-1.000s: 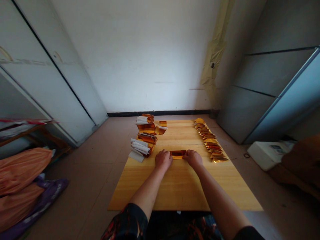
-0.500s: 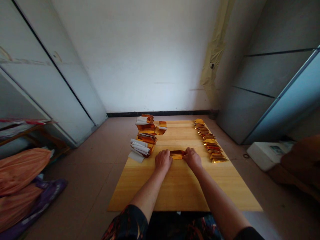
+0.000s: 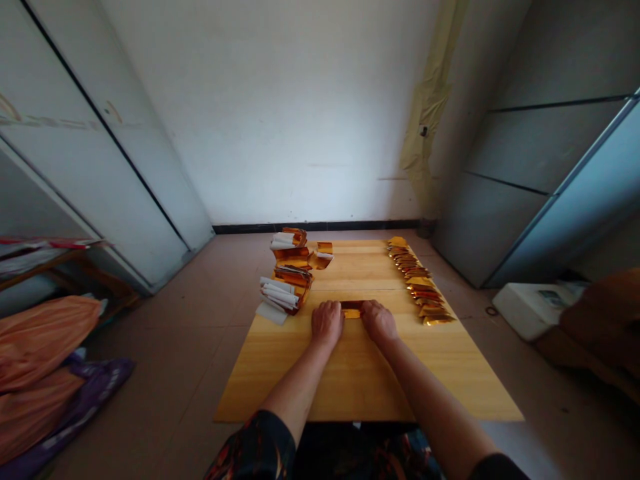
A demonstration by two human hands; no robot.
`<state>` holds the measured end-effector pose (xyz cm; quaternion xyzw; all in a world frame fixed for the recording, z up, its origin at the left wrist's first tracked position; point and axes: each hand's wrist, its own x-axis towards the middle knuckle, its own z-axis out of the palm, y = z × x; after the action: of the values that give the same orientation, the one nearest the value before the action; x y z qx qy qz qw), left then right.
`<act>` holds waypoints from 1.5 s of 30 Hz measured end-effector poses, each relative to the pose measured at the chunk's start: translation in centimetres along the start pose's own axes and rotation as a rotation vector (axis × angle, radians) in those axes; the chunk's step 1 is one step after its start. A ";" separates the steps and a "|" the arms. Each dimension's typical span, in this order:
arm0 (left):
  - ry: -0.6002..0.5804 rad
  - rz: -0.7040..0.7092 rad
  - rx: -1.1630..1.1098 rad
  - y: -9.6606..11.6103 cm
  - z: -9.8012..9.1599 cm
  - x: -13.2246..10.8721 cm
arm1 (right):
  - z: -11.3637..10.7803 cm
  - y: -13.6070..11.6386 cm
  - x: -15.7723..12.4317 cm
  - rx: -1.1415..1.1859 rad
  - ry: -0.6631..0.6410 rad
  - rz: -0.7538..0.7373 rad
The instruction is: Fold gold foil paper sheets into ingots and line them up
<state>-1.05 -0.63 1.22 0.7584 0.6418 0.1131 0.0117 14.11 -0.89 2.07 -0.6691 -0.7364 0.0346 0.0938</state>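
Note:
Between my hands, a piece of gold foil paper lies on the wooden board, its far side darker and its near side bright. My left hand is closed on its left end, with the fingertips curled over. On the other end my right hand grips it, fingers bent downward; the thumbs are mostly hidden. To the left are bundles of gold paper with white backs. Along the right edge runs a row of folded gold paper pieces.
A couple of loose gold sheets lie near the far left of the board. White cabinets stand to the left, a grey cabinet to the right. Orange and purple bags are at the left, a white box on the right floor.
My right hand has moved left and its fingers now cover more of the gold paper. Less of the paper shows between my hands. My left hand has hardly moved.

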 end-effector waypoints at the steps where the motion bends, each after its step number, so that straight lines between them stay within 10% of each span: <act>1: -0.009 0.002 -0.003 0.0 -0.1 0.0 | 0.0 0.1 0.2 0.029 -0.032 0.023; 23: -0.066 -0.130 -0.040 0.4 -0.1 0.3 | -1.3 -0.9 1.8 0.124 -0.223 0.228; 45: -0.117 -0.071 -0.082 -1.0 -1.2 -0.3 | 0.3 2.3 2.6 0.323 -0.120 0.173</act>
<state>-2.27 -0.93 2.16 0.7392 0.6615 0.0944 0.0843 16.05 1.89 1.63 -0.7028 -0.6653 0.2002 0.1527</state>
